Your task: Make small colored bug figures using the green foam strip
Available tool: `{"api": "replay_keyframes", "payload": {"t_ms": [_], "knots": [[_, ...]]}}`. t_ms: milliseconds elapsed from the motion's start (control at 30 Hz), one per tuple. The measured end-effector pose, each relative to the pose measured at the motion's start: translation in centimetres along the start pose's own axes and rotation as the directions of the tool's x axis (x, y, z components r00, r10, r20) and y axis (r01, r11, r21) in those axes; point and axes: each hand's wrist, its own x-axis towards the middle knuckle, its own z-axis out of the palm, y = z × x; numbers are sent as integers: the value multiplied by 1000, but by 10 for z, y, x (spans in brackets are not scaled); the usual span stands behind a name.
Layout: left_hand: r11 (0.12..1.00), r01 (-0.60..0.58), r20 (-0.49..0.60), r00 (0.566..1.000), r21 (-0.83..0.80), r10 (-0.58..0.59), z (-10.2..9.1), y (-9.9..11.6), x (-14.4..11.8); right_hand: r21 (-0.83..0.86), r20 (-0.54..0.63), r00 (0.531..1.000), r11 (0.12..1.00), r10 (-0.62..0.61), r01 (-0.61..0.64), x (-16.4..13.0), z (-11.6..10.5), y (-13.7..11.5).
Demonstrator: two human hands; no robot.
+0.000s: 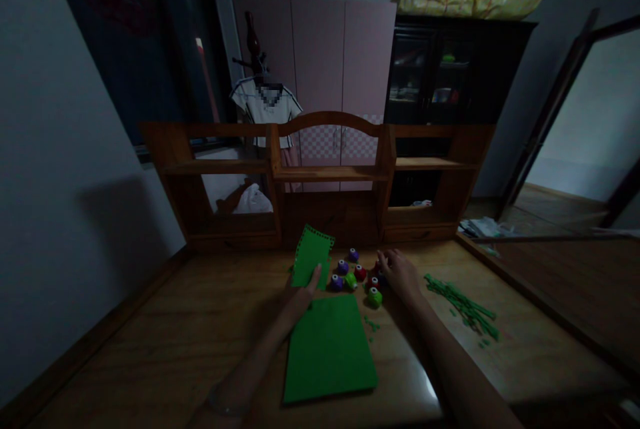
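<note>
My left hand [306, 287] grips the lower edge of a green sheet [313, 252], thumb on top and the other fingers mostly hidden. A row of small holes runs along that sheet's far edge. Below lies a larger plain green sheet [330, 349]. My right hand [399, 273] has its fingers curled over a dark craft punch [381, 277], partly hidden under them. Left of it stand several small round punches with white rings on top, among them a purple punch [337, 282], a red punch [360, 273] and a green punch [375, 297].
Green strips [463, 305] lie in a pile at the right, with small green scraps [371, 323] beside the large sheet. A wooden shelf unit [330, 175] closes off the table's far side. A raised wooden edge [530, 302] borders the right side.
</note>
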Motion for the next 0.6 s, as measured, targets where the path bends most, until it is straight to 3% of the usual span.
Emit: {"api": "replay_keyframes", "payload": {"t_ms": [267, 433, 533, 600], "knots": [[999, -25, -17, 1000, -28, 24, 2, 4, 3, -3, -96, 995, 1000, -12, 12, -2, -3, -6], [1000, -8, 13, 1000, -12, 8, 1, -2, 1, 89, -139, 990, 995, -36, 49, 9, -21, -13], [1000, -18, 32, 999, -3, 18, 0, -4, 1, 102, -41, 996, 992, -74, 78, 15, -41, -17], [999, -36, 29, 999, -3, 36, -1, -3, 2, 113, 164, 978, 987, -131, 113, 10, -55, -21]]}}
